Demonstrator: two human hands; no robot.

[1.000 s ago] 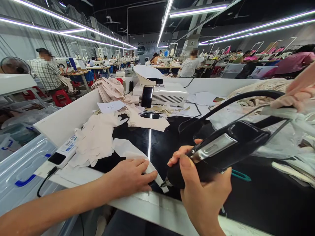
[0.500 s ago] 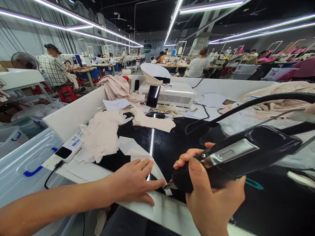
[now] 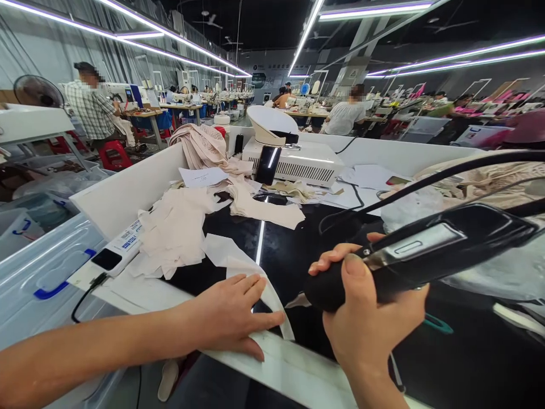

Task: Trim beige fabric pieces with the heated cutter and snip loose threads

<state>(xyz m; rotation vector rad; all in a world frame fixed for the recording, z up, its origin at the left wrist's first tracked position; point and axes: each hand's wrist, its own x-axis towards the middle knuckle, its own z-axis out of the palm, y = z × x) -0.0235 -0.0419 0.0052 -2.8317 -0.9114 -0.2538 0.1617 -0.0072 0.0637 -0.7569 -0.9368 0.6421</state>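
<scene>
Your right hand has lifted the black handheld tool a little since half a second ago. Its metal tip now hangs just above the black tabletop, close to the white fabric strip but apart from it. That hand is wrapped tight round the tool's front end, thumb on top, at lower right of the frame. The tool's body runs out toward the right edge.

Your left hand has kept its place at lower centre, lying flat with fingers stretched and slightly fanned, pressing the near end of the strip down by the table's white front edge.

A thick black cable arcs over the tool, crossing the view of the heaped pale cloth at right. A teal handle peeps out under your right hand.

Beyond the strip, left of centre, lies a pile of beige fabric pieces, with a white power strip beside it. A clear plastic bin with blue handles sits at lower left.

Further back, at upper centre, a white machine stands with a dark phone propped against it. Other people sit at tables in the background.
</scene>
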